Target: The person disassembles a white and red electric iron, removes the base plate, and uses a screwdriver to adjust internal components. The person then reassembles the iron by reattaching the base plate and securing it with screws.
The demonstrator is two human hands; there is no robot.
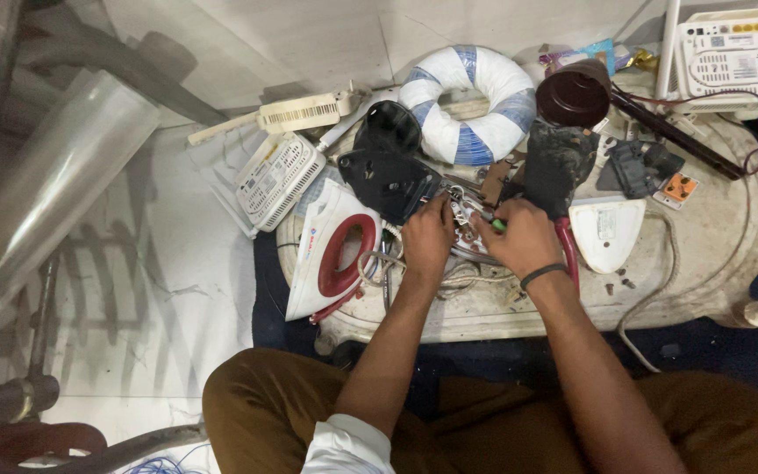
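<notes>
My left hand grips a metal iron soleplate part with wiring on the low round table. My right hand, with a dark band on its wrist, holds a green-handled screwdriver against that part. A white and red iron shell lies just left of my left hand. A black iron body sits behind the hands. A white iron cover rests to the right.
A blue and white coil of wire, a dark brown lamp-like cup, white routers, a small orange part and loose screws crowd the table. A glass panel and metal legs stand at left. My knees sit below.
</notes>
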